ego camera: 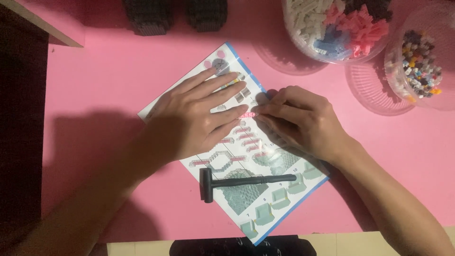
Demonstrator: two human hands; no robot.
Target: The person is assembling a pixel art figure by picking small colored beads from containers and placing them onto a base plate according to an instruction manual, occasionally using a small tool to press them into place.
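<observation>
From above, looking down over the person's shoulders, both hands meet on a sheet [265,189] of printed building steps that lies askew on the pink table [104,80].

The left hand [194,116] lies flat on the sheet, palm down, fingers spread and pointing to the upper right; it grips nothing, it only presses on the paper. Its fingertips reach a short pink row of small bricks [246,115] near the middle of the sheet.

The right hand [298,121] comes in from the right, its fingers bunched together and its tips pinched on the other end of that pink row. So the row sits on the sheet between the two hands, touched by both.

Below the hands, a small dark hammer [246,182] lies across the lower part of the sheet, head to the left, handle running right, touched by nobody.

At the upper right stand two clear tubs. The bigger tub [336,28] holds white, pink and pale blue bricks; the smaller tub [419,64] holds a mix of tiny coloured pieces. Two clear lids [374,92] lie on the table just beside them.

At the top edge two dark blocky builds [175,16] sit well apart from the hands.
</observation>
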